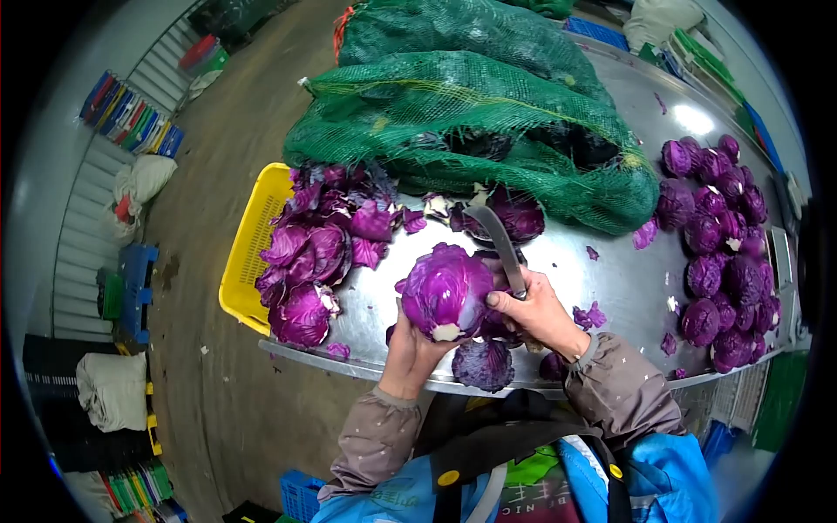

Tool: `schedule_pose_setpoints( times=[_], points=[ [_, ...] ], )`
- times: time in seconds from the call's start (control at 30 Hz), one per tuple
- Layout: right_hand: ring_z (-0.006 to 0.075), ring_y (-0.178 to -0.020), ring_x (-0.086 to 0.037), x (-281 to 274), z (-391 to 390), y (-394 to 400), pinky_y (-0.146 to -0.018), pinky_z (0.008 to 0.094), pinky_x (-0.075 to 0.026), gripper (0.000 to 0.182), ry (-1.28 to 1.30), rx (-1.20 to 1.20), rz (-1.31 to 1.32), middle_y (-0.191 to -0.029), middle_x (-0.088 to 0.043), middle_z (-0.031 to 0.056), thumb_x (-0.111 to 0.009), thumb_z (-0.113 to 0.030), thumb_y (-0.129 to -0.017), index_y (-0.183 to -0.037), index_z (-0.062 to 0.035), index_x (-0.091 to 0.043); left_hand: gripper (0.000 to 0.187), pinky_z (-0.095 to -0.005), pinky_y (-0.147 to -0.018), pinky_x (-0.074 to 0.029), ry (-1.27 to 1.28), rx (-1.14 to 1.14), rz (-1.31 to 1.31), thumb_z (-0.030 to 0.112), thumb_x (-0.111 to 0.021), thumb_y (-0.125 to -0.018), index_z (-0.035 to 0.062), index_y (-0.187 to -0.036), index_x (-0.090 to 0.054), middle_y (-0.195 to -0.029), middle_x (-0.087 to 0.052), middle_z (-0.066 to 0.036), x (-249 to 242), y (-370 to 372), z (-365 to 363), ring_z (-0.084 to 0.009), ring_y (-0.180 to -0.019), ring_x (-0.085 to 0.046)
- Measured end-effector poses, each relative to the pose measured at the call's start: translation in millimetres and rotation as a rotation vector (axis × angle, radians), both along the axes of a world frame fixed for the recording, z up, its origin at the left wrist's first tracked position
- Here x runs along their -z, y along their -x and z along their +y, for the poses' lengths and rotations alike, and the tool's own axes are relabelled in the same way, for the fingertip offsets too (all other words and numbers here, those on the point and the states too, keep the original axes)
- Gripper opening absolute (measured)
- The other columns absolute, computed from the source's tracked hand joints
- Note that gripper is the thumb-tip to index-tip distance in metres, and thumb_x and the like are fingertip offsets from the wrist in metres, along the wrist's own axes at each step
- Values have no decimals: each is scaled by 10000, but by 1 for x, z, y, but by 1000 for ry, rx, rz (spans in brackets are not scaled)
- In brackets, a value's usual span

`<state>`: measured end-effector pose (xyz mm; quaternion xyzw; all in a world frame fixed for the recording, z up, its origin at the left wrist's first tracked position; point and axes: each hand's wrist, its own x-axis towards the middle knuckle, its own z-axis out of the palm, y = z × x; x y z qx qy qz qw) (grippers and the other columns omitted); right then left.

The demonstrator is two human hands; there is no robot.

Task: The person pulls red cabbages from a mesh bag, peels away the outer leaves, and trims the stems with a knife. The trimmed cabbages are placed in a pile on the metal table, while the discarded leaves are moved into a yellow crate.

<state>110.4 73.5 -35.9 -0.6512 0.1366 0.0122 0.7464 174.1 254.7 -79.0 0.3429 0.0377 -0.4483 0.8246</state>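
My left hand [408,350] holds a purple cabbage head [446,290] from below, its white cut stem facing me, just above the near edge of the steel table [610,270]. My right hand [536,312] grips a knife [499,240] whose curved blade points up and away beside the cabbage. A loose purple leaf [483,363] lies on the table edge under my hands.
A heap of trimmed purple leaves [323,253] spills over a yellow crate [248,248] at the table's left. Green net sacks [462,113] of cabbages fill the far side. Several trimmed cabbage heads [724,244] are piled at the right. Crates and bags stand on the floor.
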Motion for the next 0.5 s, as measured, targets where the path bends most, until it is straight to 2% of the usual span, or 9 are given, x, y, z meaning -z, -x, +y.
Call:
schedule_pose_setpoints(
  times=[0.03, 0.1, 0.13, 0.17, 0.23, 0.27, 0.3, 0.37, 0.5],
  points=[
    [54, -646, -522, 5, -4, 4, -601, 231, -459, 482, 3, 8, 1, -905, -631, 9, -695, -283, -833, -1226, -51, -538, 691, -591, -995, -374, 3, 8, 1, 609, -346, -905, 121, -1391, -298, -1357, -413, -141, 0, -1, -1, -320, -1210, -462],
    [49, -621, -502, 8, -8, 8, -517, 227, -435, 444, 59, -50, 176, -871, -624, -1, -666, -291, -858, -1197, -30, -547, 681, -587, -948, -423, 50, -46, 179, 602, -346, -908, 121, -1387, -305, -1360, -407, -149, 1, 1, -2, -337, -1206, -461],
    [100, -658, -561, 17, -7, 10, -541, 265, -469, 394, 199, -45, 136, -931, -616, 27, -630, -232, -878, -1218, -56, -540, 637, -581, -909, -459, 6, -41, 170, 561, -367, -916, 120, -1374, -326, -1348, -419, -146, 2, 1, -5, -344, -1195, -472],
    [100, -658, -561, 19, -7, 11, -541, 265, -469, 394, 200, -45, 135, -931, -616, 27, -630, -232, -878, -1218, -56, -540, 637, -581, -909, -459, 7, -42, 170, 561, -367, -916, 120, -1374, -326, -1348, -419, -146, 2, 2, -8, -344, -1195, -472],
    [183, -692, -615, 17, 0, 14, -568, 308, -498, 387, 971, 132, -346, -1029, -582, 62, -590, -144, -874, -1256, -124, -531, 580, -579, -897, -465, 13, -79, 207, 493, -440, -908, 117, -1340, -353, -1316, -441, -130, 4, 7, -11, -305, -1171, -497],
    [238, -725, -637, 6, 2, 20, -574, 331, -524, 481, 1011, 57, -288, -1106, -541, 83, -586, -87, -820, -1277, -224, -524, 545, -563, -902, -471, -8, -92, 205, 467, -433, -910, 115, -1322, -380, -1292, -464, -129, 5, 8, -11, -299, -1155, -509],
    [238, -725, -637, 1, 4, 24, -574, 331, -524, 481, 1009, 50, -289, -1106, -541, 83, -586, -87, -820, -1277, -224, -524, 545, -563, -902, -471, -8, -97, 208, 467, -433, -910, 115, -1322, -380, -1292, -464, -129, 6, 9, -11, -299, -1155, -509],
    [225, -816, -639, -3, 6, 29, -563, 330, -538, 534, 1189, -172, -291, -1104, -550, 76, -603, -93, -780, -1276, -272, -521, 537, -549, -908, -473, -22, -107, 188, 476, -405, -920, 115, -1316, -390, -1276, -479, -131, 6, 10, -12, -292, -1157, -509],
    [224, -759, -641, 14, 4, 25, -525, 323, -538, 558, 1385, -106, -525, -1083, -549, 115, -594, -76, -758, -1266, -299, -531, 533, -551, -925, -462, -69, -102, 147, 487, -387, -933, 115, -1314, -396, -1284, -475, -130, 7, 17, -9, -287, -1181, -491]
  ],
)
